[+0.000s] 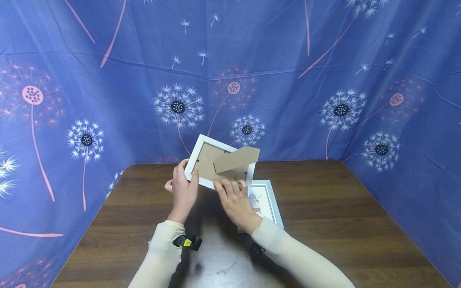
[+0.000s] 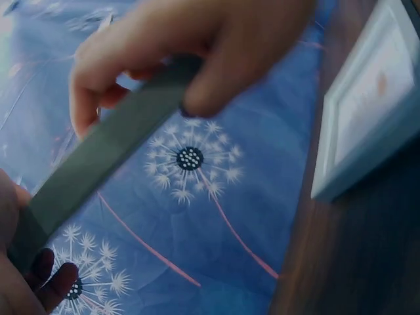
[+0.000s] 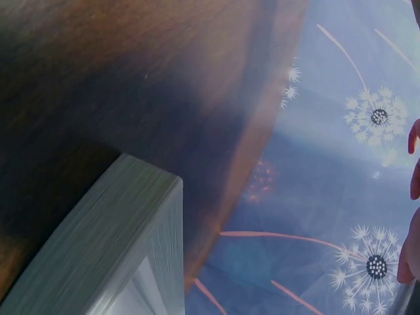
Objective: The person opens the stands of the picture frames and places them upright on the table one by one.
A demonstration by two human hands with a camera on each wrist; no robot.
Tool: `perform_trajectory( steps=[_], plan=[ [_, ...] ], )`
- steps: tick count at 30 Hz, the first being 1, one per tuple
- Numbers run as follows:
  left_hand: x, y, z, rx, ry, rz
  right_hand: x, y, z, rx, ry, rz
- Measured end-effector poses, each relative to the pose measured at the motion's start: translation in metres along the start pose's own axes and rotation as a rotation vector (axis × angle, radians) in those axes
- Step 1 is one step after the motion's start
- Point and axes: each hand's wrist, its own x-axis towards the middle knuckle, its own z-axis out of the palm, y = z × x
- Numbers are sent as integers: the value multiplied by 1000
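1. White picture frame (image 1: 208, 158), one, held up off the desk (image 1: 324, 208) in front of the person. Back board turned towards the wearer, tilted. Long axis runs left to right across the body, the right end dipping lower than the left.

2. Stand flap (image 1: 237, 159), card, fixed to that back. Stands out from the board, its free end towards the upper right corner of the frame.

3. Left hand (image 1: 184, 192), at the frame's left short end. Grips it, thumb on the back board side, other fingers round behind.

4. Right hand (image 1: 235, 202), at the lower long edge, near the right corner. Fingers bent over that edge; the left wrist view shows the frame pinched between thumb and fingers.

5. Key relation: the held frame lies between the two hands and just beyond them, spanning from one to the other. The right hand is the nearer to the flap's free end; the left sits at the opposite end.

6. Second frame (image 1: 265, 204), pale, flat on the desk, floral print upward. Lies to the right of and below the held frame, partly covered by the right hand and wrist; the right hand is much the nearer.
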Motion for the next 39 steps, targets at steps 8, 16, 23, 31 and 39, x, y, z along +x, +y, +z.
perform_trajectory(
  steps=[8,16,23,31,39],
  plan=[
    [-3,-7,-3,111,36,180,-1,4,-2,20,-13,-10],
    [-5,-2,-11,82,20,155,5,14,-8,46,-19,-42],
    [-6,2,-15,43,-10,99,10,21,-13,107,15,-13],
    [-8,10,-15,-8,-53,25,9,29,-12,149,12,-33],
    [-9,13,-15,-6,-67,16,9,36,-9,173,55,-45]
  ],
)
